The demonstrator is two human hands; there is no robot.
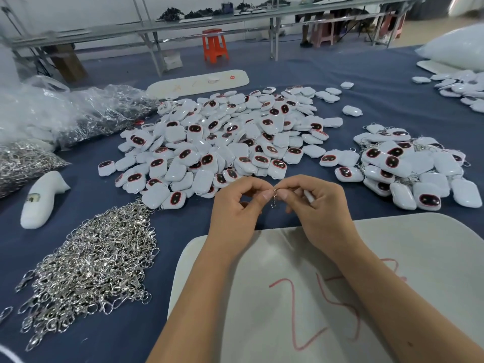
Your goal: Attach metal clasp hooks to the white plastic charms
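My left hand (237, 205) and my right hand (318, 208) meet above the blue table, both pinching a small metal clasp hook (274, 198) that hangs between the fingertips. A white charm (309, 197) peeks out from the palm of my right hand, mostly hidden. A big heap of white charms with dark red-rimmed faces (222, 142) lies just beyond my hands. To the left lies a loose pile of metal clasp hooks (91, 260). At the right sits a pile of charms with hooks on them (408, 166).
A white board with a red number (301, 297) lies under my forearms. A white plastic shape (42, 199) lies at the left, with plastic bags of metal hooks (78, 116) behind it. Another white board (199, 82) and an orange stool (214, 44) stand farther back.
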